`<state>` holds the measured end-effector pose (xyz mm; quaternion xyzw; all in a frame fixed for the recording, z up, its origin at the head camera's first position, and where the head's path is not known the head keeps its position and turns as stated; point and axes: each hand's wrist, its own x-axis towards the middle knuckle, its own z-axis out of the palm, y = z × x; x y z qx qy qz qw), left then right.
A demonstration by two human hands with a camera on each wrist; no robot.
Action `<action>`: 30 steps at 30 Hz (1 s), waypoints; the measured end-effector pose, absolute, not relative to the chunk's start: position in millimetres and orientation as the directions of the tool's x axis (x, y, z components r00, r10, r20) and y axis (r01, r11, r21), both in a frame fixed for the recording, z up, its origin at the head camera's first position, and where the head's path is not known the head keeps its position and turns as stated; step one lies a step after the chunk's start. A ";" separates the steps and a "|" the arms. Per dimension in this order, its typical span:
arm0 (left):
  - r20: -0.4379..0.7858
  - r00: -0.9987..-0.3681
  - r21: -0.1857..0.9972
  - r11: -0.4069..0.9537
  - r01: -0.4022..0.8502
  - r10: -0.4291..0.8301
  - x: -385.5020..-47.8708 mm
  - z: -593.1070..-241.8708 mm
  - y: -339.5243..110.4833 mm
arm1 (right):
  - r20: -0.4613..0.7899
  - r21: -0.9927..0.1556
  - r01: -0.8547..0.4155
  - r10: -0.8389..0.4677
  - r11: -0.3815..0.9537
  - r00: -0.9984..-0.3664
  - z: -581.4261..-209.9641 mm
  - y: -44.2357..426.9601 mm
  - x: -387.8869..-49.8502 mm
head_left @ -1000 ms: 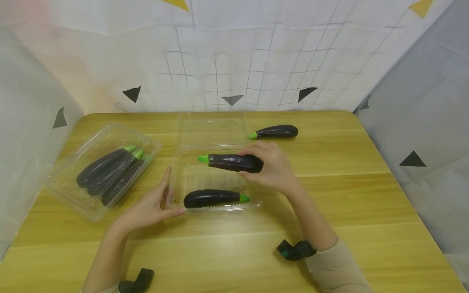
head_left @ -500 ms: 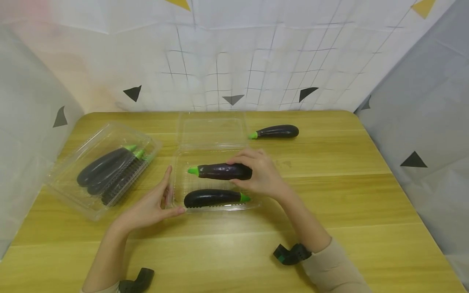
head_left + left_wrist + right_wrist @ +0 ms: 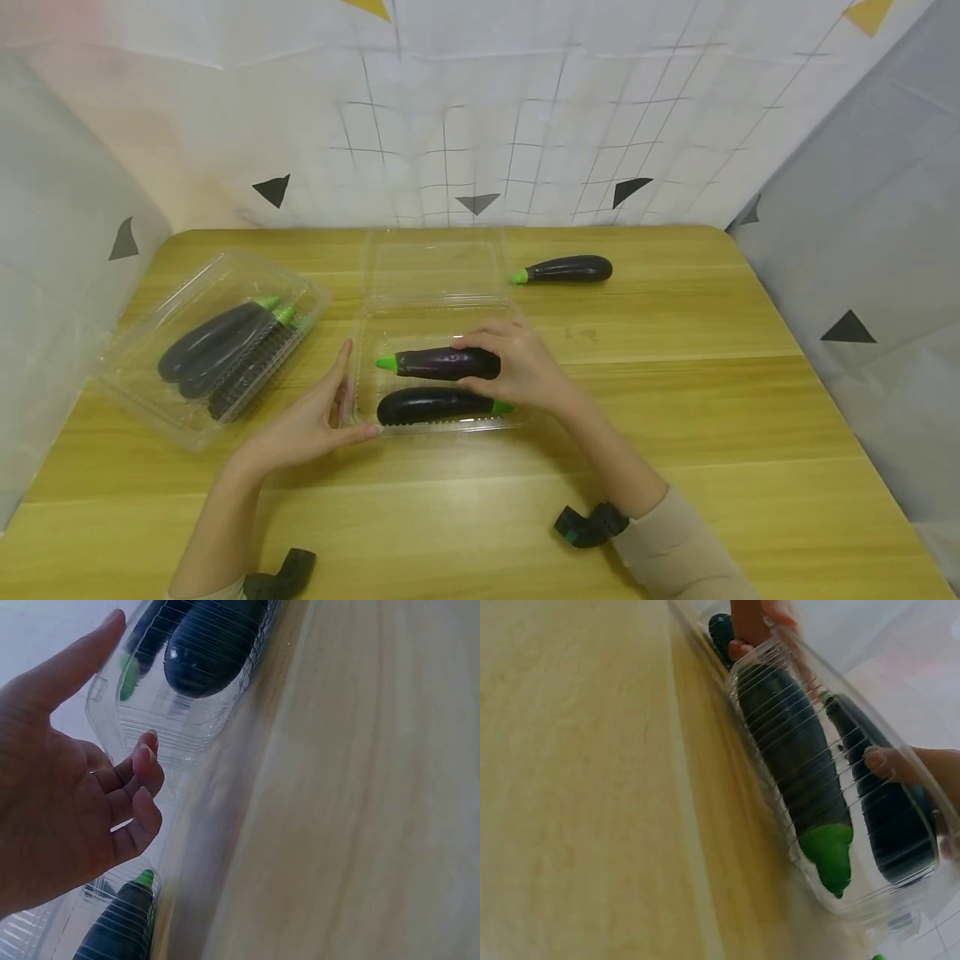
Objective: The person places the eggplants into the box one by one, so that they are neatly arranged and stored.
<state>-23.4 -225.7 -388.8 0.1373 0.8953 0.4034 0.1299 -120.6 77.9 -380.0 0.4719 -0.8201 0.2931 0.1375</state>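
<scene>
nearer the person than a second ago, the held eggplant lies just behind the front eggplant, within the open clear box; i cannot tell if it touches the base. left hand: fingers spread, loosely bent against the box's end, gripping nothing; that thin plastic probably flexes, so steady it lightly at the corner. the held eggplant should be firm, light and slick, best taken round its thick end, where the right hand pinches it between thumb and fingers. the right wrist view shows the front eggplant's lower flank through the ribbed wall, hidden from the head view.
</scene>
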 end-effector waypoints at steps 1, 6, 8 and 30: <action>-0.120 -0.928 0.759 0.636 0.143 0.352 -23.4 -388.9 -225.8 | 0.499 -0.348 -0.854 -0.695 0.386 -0.518 -381.3 78.0 -120.9; -0.123 -0.929 0.760 0.635 0.138 0.349 -23.3 -388.7 -225.6 | 0.494 -0.346 -0.858 -0.704 0.379 -0.510 -386.1 78.3 -123.1; -0.126 -0.930 0.759 0.637 0.133 0.345 -23.4 -388.4 -225.4 | 0.486 -0.340 -0.860 -0.712 0.380 -0.507 -387.6 78.6 -124.1; -0.134 -0.928 0.752 0.646 0.132 0.346 -23.5 -388.3 -224.5 | 0.148 -0.368 -0.763 -0.776 0.532 -0.613 -383.7 79.7 -123.0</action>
